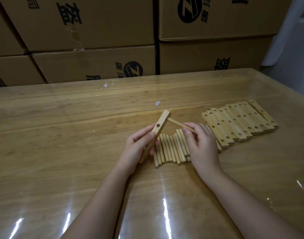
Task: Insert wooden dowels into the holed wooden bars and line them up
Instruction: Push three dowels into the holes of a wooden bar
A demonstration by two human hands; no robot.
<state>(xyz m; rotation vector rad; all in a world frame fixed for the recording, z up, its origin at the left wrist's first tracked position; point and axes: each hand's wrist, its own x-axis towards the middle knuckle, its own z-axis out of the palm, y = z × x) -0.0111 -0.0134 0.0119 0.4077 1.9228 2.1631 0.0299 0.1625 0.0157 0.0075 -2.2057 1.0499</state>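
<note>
L hand [139, 145] grips bar [157, 134] tilted up-right; R hand [202, 144] pinches dowel [179, 125] crosswise at bar's top hole.

Upside-down Chinese characters and round "Z" logos mark the cardboard boxes [89, 26].

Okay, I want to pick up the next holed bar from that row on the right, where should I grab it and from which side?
Judging by the pose, take the nearest bar in the row of holed bars by its near end, coming from the left front with the right hand. Its left long side is exposed, and that end juts past its neighbours, so fingers can pinch across its width there.
</note>
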